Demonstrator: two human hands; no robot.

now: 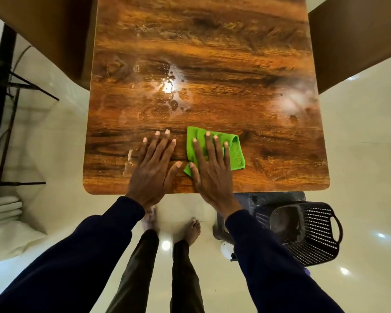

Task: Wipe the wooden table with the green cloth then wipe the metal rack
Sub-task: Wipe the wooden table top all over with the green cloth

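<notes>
The wooden table (212, 53) fills the upper middle of the head view, its top wet with droplets and smears around the centre. A folded green cloth (236, 152) lies near the table's front edge. My right hand (212, 168) presses flat on the cloth, fingers spread over its left half. Just left of it, my left hand (155, 168) rests flat on the bare wood, fingers apart, holding nothing. The black metal rack (0, 91) stands at the far left, partly cut off by the frame edge.
A black perforated plastic basket (312, 231) lies tipped on a dark stool at the right, below the table's front edge. Brown chairs or panels flank the table at both upper corners. Folded white cloths (2, 211) sit low on the left. My bare feet stand on glossy tile.
</notes>
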